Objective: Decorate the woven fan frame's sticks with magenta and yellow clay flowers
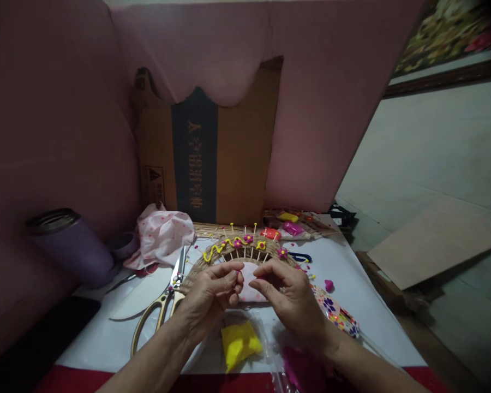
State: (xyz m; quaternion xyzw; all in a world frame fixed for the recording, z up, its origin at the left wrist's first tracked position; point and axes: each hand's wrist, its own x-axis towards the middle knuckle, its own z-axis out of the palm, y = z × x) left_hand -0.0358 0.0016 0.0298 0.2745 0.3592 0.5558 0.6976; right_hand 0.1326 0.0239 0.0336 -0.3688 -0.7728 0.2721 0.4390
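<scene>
Pretty dim, murky shot tbh: the white-covered flat surface (376,305) reads brightest, the smooth pink left wall (53,109) sinks into shadow, and edges look wide-angle stretched.

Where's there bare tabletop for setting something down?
Right: white tabletop between the magenta lump and the tabletop's right edge. Front-left: a patch between the black object and scissors. Crowded: the middle, around the woven piece and yellow packet.

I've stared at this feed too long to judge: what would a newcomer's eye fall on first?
Probably the woven arch, bright with yellow and magenta flowers, just beyond the left hand and right hand. Next, perhaps the yellow packet on the near side of the table. The big brown box standing behind the arch would likely follow.
</scene>
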